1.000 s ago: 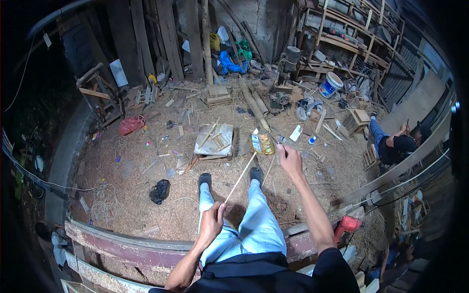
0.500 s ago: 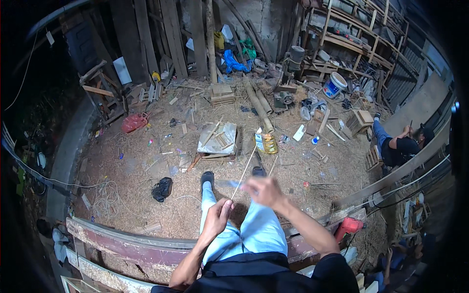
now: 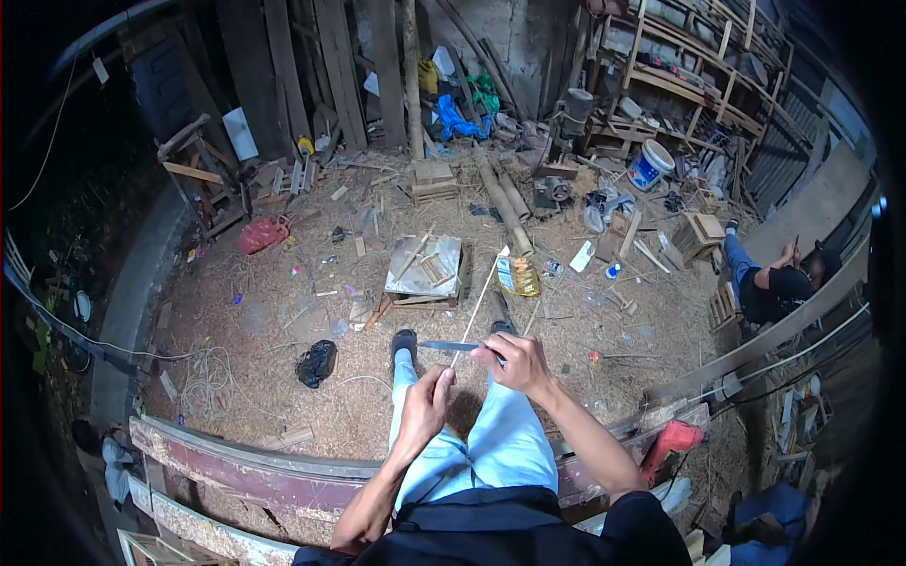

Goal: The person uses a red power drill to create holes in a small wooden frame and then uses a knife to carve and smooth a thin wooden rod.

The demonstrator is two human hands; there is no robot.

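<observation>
My left hand [image 3: 429, 404] is closed round the near end of a thin wooden stick [image 3: 483, 294], which slants up and away to the right. In my right hand [image 3: 515, 364] is a knife [image 3: 444, 345], its blade pointing left across the stick just beyond my left hand. The fingers of the right hand wrap the knife's handle and hide most of it. Both hands are above my knees. Past the stick's far end lies a yellow printed bag [image 3: 518, 276] on the ground.
A low wooden stand [image 3: 422, 268] with small sticks on it is ahead of my feet. I sit on a plank bench [image 3: 255, 472]; a red power tool [image 3: 672, 441] rests on its right. A black bag [image 3: 316, 364] lies left. Another person [image 3: 779, 283] sits far right.
The knife, blurred by motion before, now shows sharply across the stick. My right hand has shifted slightly; the left still grips the stick.
</observation>
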